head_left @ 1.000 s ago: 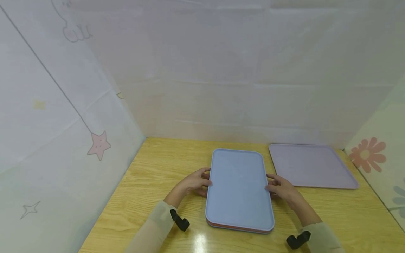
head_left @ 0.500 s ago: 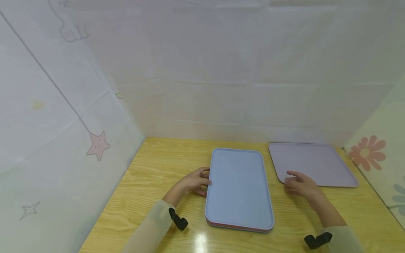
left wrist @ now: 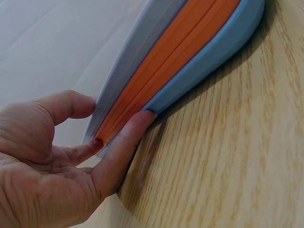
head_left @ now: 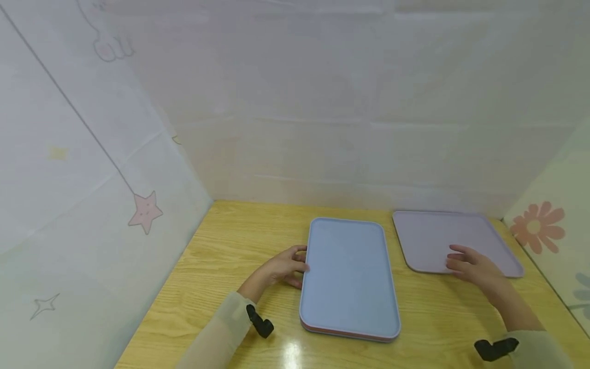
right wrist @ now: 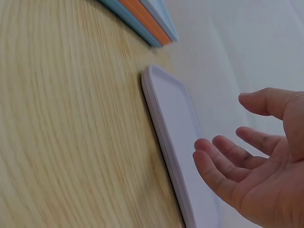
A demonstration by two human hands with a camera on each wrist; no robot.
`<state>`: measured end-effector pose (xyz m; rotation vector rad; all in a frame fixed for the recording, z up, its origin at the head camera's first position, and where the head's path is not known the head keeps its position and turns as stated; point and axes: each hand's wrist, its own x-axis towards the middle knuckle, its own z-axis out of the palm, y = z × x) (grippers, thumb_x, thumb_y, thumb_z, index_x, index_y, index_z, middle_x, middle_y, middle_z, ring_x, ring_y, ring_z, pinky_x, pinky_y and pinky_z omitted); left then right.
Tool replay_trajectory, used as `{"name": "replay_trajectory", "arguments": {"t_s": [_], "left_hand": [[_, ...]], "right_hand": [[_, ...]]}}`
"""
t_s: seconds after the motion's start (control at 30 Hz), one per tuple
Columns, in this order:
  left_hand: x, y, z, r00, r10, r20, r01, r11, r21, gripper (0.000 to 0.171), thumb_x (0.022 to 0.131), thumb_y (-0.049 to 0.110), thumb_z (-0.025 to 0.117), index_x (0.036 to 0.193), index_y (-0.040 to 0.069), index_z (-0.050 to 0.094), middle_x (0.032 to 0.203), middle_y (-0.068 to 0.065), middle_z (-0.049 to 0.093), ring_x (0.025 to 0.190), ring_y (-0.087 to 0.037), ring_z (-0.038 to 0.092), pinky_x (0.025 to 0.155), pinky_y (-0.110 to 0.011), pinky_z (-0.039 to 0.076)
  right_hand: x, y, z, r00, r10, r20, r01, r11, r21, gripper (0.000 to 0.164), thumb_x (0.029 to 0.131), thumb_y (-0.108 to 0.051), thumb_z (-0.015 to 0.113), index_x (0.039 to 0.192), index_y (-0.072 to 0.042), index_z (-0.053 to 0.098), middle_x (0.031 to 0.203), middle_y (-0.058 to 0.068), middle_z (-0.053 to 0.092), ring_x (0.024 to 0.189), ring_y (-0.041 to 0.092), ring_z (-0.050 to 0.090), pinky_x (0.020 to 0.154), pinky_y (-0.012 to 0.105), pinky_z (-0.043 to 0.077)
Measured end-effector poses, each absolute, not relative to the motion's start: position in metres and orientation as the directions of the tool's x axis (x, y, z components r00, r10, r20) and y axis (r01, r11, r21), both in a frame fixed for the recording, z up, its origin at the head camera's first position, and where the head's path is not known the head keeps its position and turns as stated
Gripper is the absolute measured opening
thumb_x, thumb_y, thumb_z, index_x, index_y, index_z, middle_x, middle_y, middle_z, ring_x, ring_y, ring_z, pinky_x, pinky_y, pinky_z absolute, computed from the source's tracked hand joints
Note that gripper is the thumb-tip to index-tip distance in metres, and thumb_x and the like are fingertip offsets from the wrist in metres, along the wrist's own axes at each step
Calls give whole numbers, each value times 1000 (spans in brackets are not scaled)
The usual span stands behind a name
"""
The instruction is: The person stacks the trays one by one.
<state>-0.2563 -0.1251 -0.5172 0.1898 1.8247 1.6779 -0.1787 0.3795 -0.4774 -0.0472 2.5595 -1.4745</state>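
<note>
- We see the stacked trays (head_left: 350, 277) around the middle of the desk (head_left: 198, 307), long sides running from its far edge towards its near edge: pale blue tray (left wrist: 137, 57) on top, orange layers (left wrist: 168, 57) between, blue tray (left wrist: 204, 61) underneath.
- Our left hand (head_left: 281, 266) is spread loosely, tips touching the stack's left side.
- Our right hand (head_left: 477, 269) is open and holds nothing, above the near rim of the lilac tray (head_left: 428, 241) by the desk's far right corner.
- We judge each tray stiff, light and not fragile; smooth faces might let layers slide.
- We would hold the stack midway along both long sides, fingertips under the lowest rim.
</note>
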Motion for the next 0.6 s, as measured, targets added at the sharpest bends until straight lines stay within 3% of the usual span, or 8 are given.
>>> {"name": "replay_trajectory", "arguments": {"t_s": [0.2,0.43,0.53,0.6], "left_hand": [[-257,-126,-516,-781,512,-357,-312,174,934,80,91,3,68,159,7,25,143,-23,48,114,-31,62,75,-50,62],[-256,-126,-516,-782,513,-355,-316,164,934,80,91,2,69,159,7,25,142,-22,48,114,-31,63,76,-51,62],[-255,-126,-515,-783,509,-357,-319,163,934,79,91,3,69,158,7,26,141,-21,49,114,-31,63,76,-50,62],[-254,-126,-515,-785,506,-359,-321,164,933,79,92,3,68,158,7,27,141,-21,49,115,-31,62,76,-50,62]], "right_hand": [[-184,402,-473,-990,-103,-98,23,563,-826,71,106,-23,54,153,16,18,145,45,33,94,-14,57,82,22,58],[-193,434,-476,-997,-68,-46,-12,673,-739,68,105,-23,55,150,17,22,140,45,38,90,-21,44,71,14,52],[-194,447,-478,-999,-43,-14,-21,721,-693,69,105,-27,55,148,17,26,138,45,41,102,8,62,72,24,53],[-195,453,-480,-1000,5,-2,5,751,-660,69,104,-29,56,149,15,27,137,44,42,111,38,61,75,33,55]]}}
